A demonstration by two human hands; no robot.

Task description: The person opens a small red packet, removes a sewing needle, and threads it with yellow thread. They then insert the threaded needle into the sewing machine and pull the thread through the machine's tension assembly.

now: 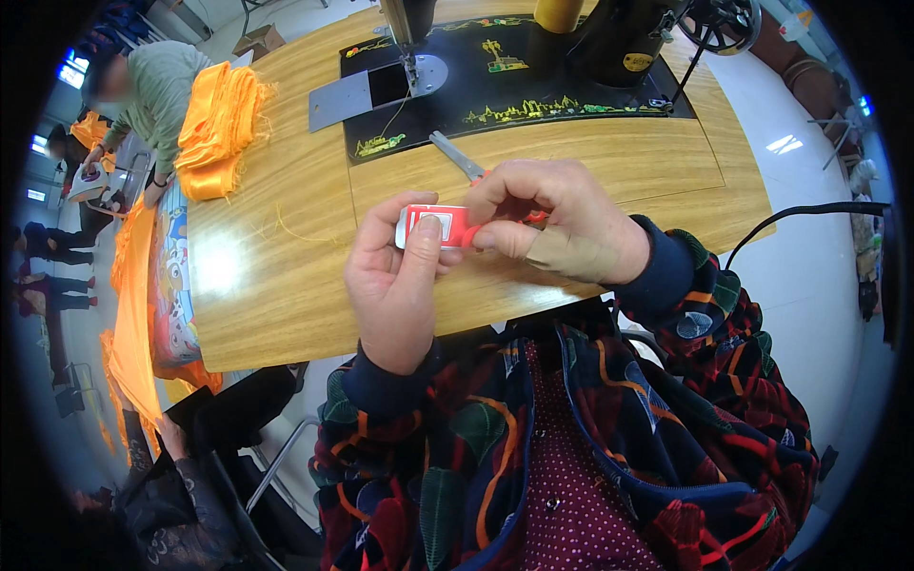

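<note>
In my left hand [388, 285] is a small red-and-white box [453, 217], with the thumb flat on its face and the fingers behind it. My right hand [576, 214] is closed at the box's right end, thumb and forefinger pinching the red end there. A tan strip wraps the base of the right thumb. Scissors [457, 156] with red handles lie on the wooden table [286, 295], their blades pointing away to the left. My right hand partly hides their handles.
Past my hands stands a black sewing machine [628, 57] on its decorated bed, with a metal plate [341, 101] at its left. Folded orange cloth [221, 128] sits at the table's far left. Beyond the left edge, people handle orange fabric [135, 314]; one holds an iron [88, 181]. A black cable [809, 211] is at right.
</note>
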